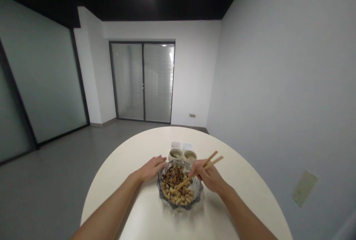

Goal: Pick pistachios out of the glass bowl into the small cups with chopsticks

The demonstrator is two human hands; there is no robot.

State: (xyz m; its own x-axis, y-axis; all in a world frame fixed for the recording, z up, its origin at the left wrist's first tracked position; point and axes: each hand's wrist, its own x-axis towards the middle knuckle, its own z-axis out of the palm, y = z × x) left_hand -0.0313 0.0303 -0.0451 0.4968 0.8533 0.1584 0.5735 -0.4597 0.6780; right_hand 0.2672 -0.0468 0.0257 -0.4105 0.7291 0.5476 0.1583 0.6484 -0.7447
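My forearms [111, 210] are nearest; my right grip [207, 175] pinches chopsticks [213, 161], tips in the nut-filled glass bowl [198, 187] mid-counter [244, 192]; my left grip [152, 167] lies spread. Plenty seems left; cups [170, 158] toward the far edge seem barely filled.

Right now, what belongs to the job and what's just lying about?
In use: pale wooden chopsticks in the right hand, scalloped clear glass bowl, dark elongated seeds, pale nuts; likely two round beige cups.

Apparently idle: two white squarish containers behind the cups.
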